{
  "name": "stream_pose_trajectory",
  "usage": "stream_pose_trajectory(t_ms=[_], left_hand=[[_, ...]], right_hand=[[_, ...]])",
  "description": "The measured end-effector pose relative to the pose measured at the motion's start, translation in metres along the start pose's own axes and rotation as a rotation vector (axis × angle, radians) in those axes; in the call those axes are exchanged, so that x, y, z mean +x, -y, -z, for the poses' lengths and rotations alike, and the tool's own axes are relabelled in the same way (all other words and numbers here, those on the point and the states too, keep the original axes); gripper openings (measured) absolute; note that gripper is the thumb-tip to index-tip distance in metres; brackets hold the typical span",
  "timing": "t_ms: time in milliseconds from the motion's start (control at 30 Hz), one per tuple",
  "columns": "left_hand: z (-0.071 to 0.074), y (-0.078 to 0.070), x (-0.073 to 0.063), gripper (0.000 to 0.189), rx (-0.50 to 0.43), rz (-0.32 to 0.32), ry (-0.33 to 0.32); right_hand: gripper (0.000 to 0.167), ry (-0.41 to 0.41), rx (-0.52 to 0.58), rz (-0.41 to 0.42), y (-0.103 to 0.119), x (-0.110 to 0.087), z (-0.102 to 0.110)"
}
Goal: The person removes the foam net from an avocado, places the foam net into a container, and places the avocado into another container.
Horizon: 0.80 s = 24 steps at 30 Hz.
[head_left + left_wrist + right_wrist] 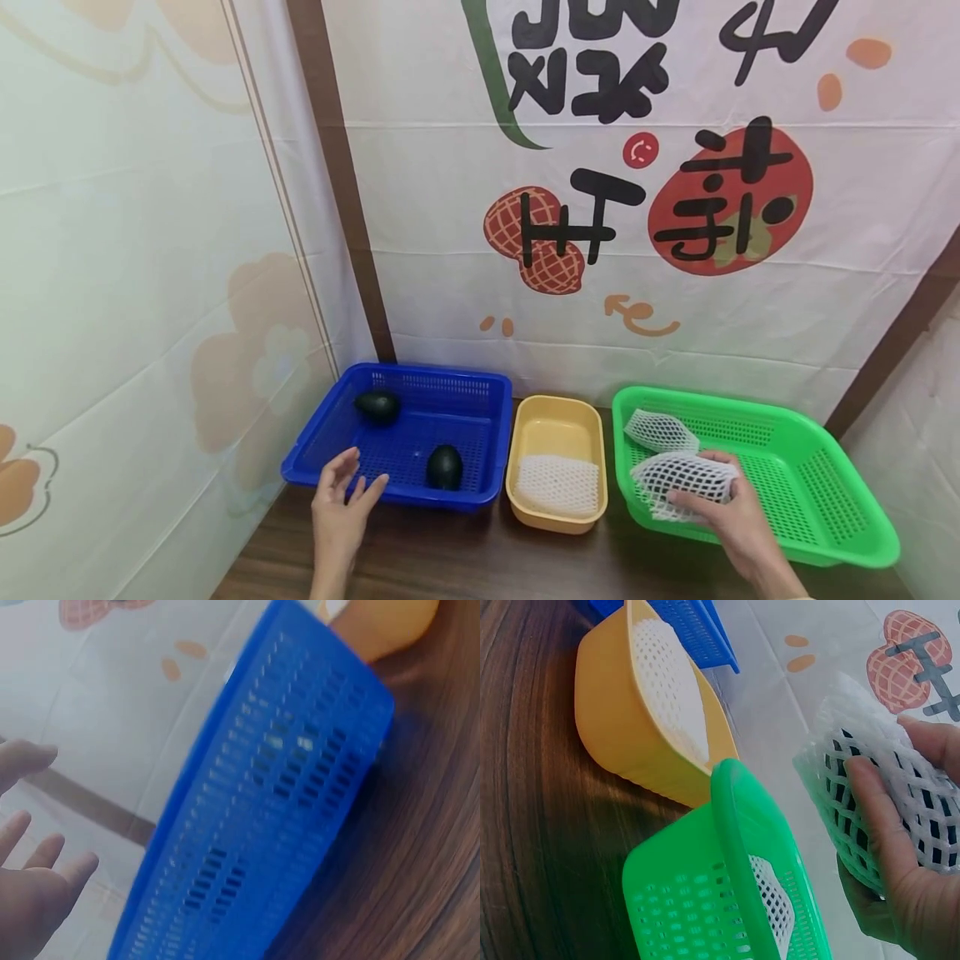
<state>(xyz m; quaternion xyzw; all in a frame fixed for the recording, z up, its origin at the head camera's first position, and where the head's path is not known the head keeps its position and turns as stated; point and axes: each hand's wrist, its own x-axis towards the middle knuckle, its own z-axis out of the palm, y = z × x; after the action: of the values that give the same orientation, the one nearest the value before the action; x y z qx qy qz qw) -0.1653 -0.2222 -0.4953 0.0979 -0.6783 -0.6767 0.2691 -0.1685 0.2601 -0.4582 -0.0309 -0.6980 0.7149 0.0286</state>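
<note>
My right hand (738, 518) grips a dark avocado in a white foam net (678, 483), over the near left part of the green basket (862, 508). The right wrist view shows the thumb and fingers around the net (922, 802), dark skin showing through its mesh. Another netted avocado (660, 430) lies at the back left inside that basket. My left hand (341, 500) hovers by the front edge of the blue basket (315, 446), fingers spread and holding nothing. Two bare dark green avocados (377, 407) lie apart in the blue basket.
Between the baskets stands a yellow tray (557, 425) with flat white foam nets (557, 483) at its near end. All three containers stand on a brown wooden table (450, 554), against a printed cloth wall (420, 208). More cloth closes off the left side.
</note>
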Motion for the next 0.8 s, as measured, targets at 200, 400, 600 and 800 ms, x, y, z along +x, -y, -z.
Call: stream_pose_trajectory(t_ms=[200,400,600,800], left_hand=[[-0.011,-0.006,-0.011,0.061,-0.028,0.036,0.1],[-0.018,-0.005,-0.018,0.061,-0.081,0.04,0.195],[-0.024,-0.005,-0.022,0.06,-0.114,0.016,0.208],[-0.03,-0.001,-0.029,0.056,-0.147,0.004,0.2]], right_hand=[[0.066,0.013,0.022,-0.009,-0.005,-0.001,-0.005],[0.065,0.04,0.039,-0.013,-0.009,-0.001,-0.013],[0.068,0.039,0.019,-0.022,-0.01,-0.003,-0.022],[0.069,0.028,0.021,-0.05,-0.012,-0.004,-0.027]])
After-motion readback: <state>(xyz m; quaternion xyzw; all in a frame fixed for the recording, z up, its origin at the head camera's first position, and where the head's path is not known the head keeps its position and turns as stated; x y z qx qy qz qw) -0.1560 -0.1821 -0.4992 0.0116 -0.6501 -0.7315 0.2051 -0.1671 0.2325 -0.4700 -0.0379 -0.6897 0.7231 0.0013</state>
